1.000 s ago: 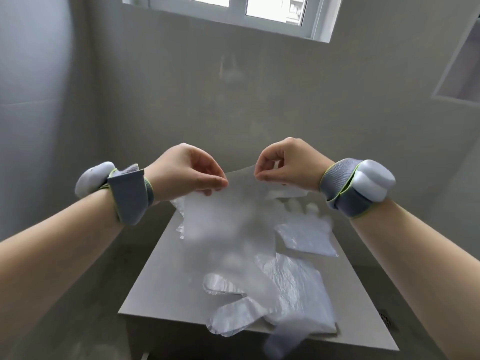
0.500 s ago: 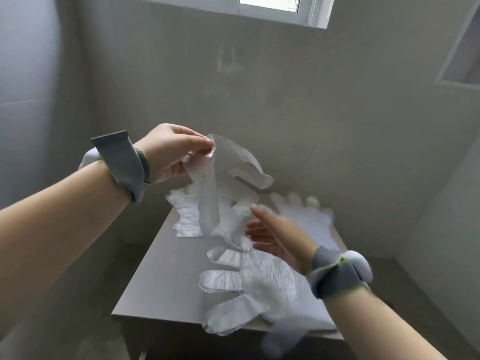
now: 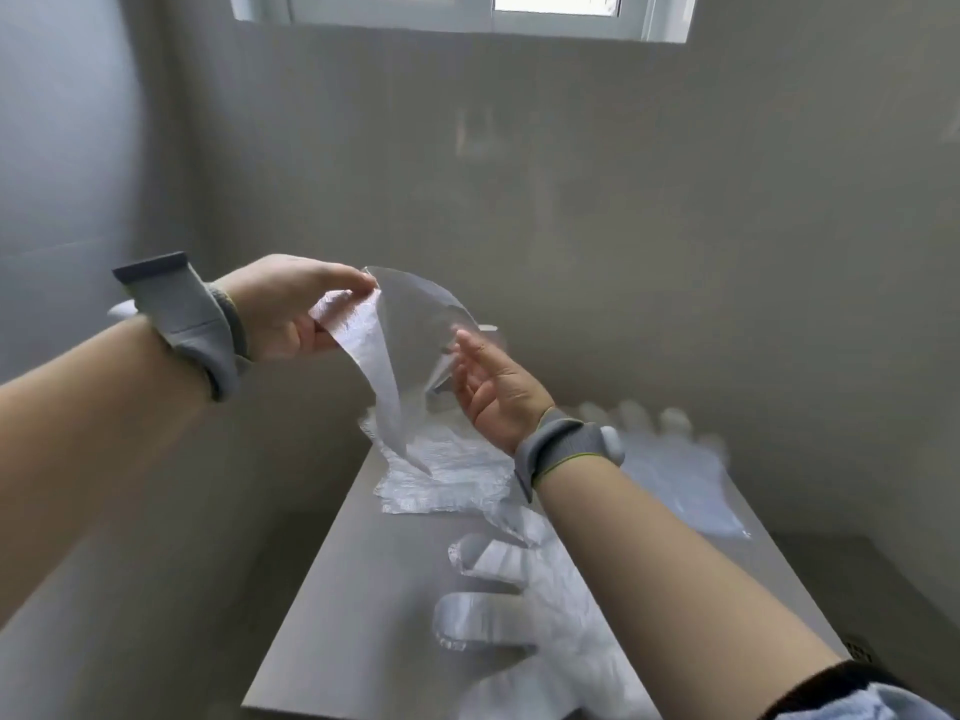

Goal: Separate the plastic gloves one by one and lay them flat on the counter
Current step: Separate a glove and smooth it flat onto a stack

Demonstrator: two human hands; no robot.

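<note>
1. Counter [image 3: 332, 615]: grey, flat-topped, and taken as the reference for all positions below.

2. Near end of the counter, right half: one clear plastic glove, the near glove [image 3: 519, 626], lies flat with its fingers pointing toward the counter's left edge. Its cuff side is hidden under the right forearm.

3. Far end of the counter, left half: a crumpled glove pile [image 3: 447, 475] rests on the surface.

4. Far end of the counter, right half: a far glove [image 3: 691, 475] lies flat with its fingers toward the wall. It is blurred.

5. Above the counter's far end: the right hand [image 3: 493, 392] is raised, fingers straight and slightly spread, palm turned toward the other hand. It holds nothing. Its fingertips stand at the hanging film, but blur prevents confirming contact. A grey wrist band [image 3: 566, 449] sits on this wrist.

6. Above and beyond the counter's far left corner: the left hand [image 3: 291, 309] pinches the held glove [image 3: 410, 324] between thumb and fingers at its upper edge. The film hangs clear of the counter and tapers down toward the glove pile. A second grey band [image 3: 187, 319] is on this wrist.

7. Beyond the counter: plain grey wall [image 3: 675, 226], with a white-framed window [image 3: 467, 13] at the top.
</note>
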